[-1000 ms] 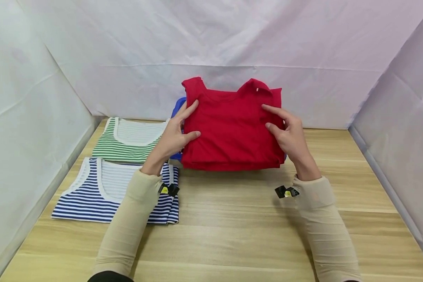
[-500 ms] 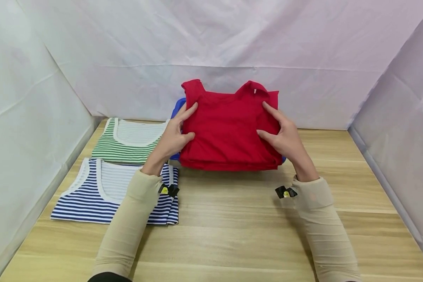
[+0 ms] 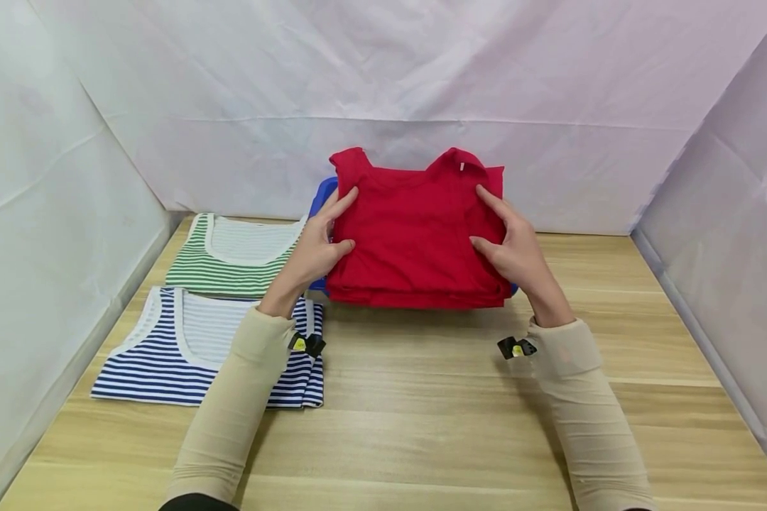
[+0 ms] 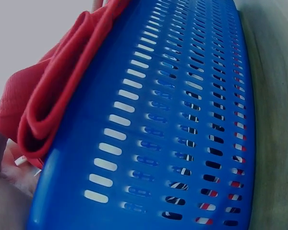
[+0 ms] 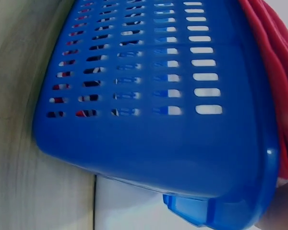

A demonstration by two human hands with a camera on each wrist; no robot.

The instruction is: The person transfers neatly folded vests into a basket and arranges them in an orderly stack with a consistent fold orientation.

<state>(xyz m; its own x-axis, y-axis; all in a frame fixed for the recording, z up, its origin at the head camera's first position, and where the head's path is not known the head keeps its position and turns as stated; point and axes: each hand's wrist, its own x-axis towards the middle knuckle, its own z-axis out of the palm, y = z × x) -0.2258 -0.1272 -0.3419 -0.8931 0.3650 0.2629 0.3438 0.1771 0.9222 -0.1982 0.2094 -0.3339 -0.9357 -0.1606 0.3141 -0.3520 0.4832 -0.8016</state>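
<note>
- 2 hands, left hand [image 3: 316, 245] and right hand [image 3: 514, 248], grasp the folded red shirt [image 3: 415, 234] at its sides.
- It is best lowered level into the blue basket [image 4: 182, 120], folds kept pinched.

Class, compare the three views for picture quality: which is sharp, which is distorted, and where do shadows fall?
Head view: sharp and evenly lit, with a soft shadow on the table under the red top. Left wrist view: very close, the blue basket bulging with lens distortion, the hand at the lower left blurred. Right wrist view: the same bulging, with glare on the basket's rim.
</note>
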